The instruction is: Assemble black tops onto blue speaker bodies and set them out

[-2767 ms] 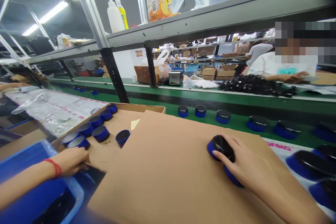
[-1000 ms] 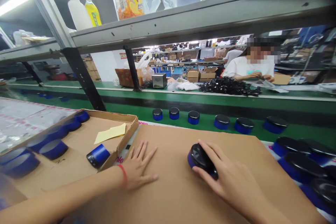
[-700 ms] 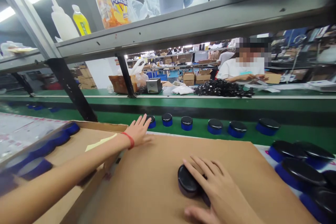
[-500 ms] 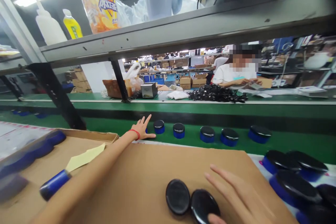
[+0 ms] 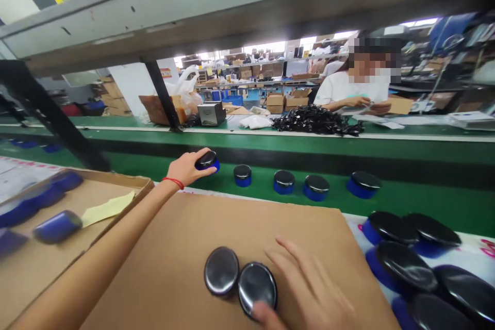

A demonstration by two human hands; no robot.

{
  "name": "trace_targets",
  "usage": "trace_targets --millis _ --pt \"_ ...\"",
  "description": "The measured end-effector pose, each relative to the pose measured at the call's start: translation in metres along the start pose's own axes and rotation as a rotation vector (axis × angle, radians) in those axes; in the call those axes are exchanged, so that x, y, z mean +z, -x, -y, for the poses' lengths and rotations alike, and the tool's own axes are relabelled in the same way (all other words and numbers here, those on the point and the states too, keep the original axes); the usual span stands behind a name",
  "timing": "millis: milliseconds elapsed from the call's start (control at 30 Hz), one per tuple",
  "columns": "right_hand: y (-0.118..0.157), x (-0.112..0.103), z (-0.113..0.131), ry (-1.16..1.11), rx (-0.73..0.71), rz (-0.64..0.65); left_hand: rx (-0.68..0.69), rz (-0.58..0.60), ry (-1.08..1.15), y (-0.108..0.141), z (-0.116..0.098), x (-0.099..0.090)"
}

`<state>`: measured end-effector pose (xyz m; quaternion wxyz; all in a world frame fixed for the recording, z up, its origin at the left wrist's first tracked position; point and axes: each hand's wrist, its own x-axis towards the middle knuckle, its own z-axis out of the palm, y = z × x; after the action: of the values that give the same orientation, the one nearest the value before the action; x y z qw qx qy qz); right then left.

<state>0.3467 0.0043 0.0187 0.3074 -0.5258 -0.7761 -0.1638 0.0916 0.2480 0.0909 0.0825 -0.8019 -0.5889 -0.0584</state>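
Note:
My left hand (image 5: pixel 186 169), with a red string at the wrist, has its thumb and fingers closed around a blue round jar with a black lid (image 5: pixel 209 159) at the green belt. Over the brown cardboard (image 5: pixel 174 247), my right hand (image 5: pixel 315 289) is slightly blurred, its fingers stretched out and apart. Its thumb tip overlaps the edge of a glossy black-topped jar (image 5: pixel 257 286); I cannot tell how firmly it touches. Against that one lies another black-topped jar (image 5: pixel 221 270). Their sides are mostly hidden from above.
Several blue jars (image 5: pixel 284 182) stand along the green belt (image 5: pixel 263 157). More jars (image 5: pixel 406 266) crowd the right side. At left, a cardboard tray (image 5: pixel 127 185) holds blue pieces and yellow paper (image 5: pixel 108 208). A shelf beam (image 5: pixel 216 15) crosses above; a person (image 5: pixel 353 87) sits opposite.
My left hand has closed from spread fingers onto a jar at the belt. My right hand stays spread beside the two jars on the cardboard. The camera view has shifted.

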Motion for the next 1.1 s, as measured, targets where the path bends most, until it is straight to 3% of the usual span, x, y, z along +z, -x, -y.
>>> trace_targets --millis 67,133,233,333,433,567,633,733,800,900,967,1000,1100 --pt "0.002 0.009 0.012 -0.026 -0.048 0.047 -0.026 -0.045 -0.037 0.038 -0.001 -0.019" --pt "0.007 0.017 0.024 -0.149 0.010 0.148 -0.049 -0.067 -0.080 0.083 -0.001 -0.028" --pt "0.015 0.025 0.038 -0.540 0.299 0.333 -0.061 -0.033 -0.111 0.141 0.003 -0.018" --pt "0.014 0.025 0.042 -0.857 0.533 0.359 -0.069 0.027 -0.088 0.172 0.011 0.002" --pt "0.004 0.019 0.035 -1.012 0.698 0.286 -0.036 0.072 -0.019 0.178 0.024 0.012" --pt "-0.012 0.006 0.020 -1.325 1.027 0.188 0.026 0.055 0.077 0.175 0.037 0.005" --pt "-0.017 0.001 0.017 -1.499 1.166 0.152 0.068 0.007 0.113 0.175 0.031 -0.006" --pt "-0.022 -0.006 0.019 -1.762 1.307 0.167 0.217 -0.039 0.338 0.176 0.000 -0.027" --pt "-0.025 -0.011 0.025 -1.955 1.313 0.262 0.297 0.050 0.571 0.175 -0.031 -0.042" --pt "-0.031 -0.016 0.037 -2.102 1.325 0.385 0.326 0.455 0.843 0.169 -0.072 -0.058" --pt "-0.038 -0.017 0.045 -2.120 1.296 0.372 0.276 0.642 1.054 0.164 -0.088 -0.063" --pt "-0.042 -0.017 0.049 -2.136 1.254 0.364 0.240 0.668 1.171 0.163 -0.091 -0.064" --pt "-0.054 -0.022 0.055 -2.048 1.104 0.411 0.125 0.595 1.467 0.162 -0.088 -0.062"
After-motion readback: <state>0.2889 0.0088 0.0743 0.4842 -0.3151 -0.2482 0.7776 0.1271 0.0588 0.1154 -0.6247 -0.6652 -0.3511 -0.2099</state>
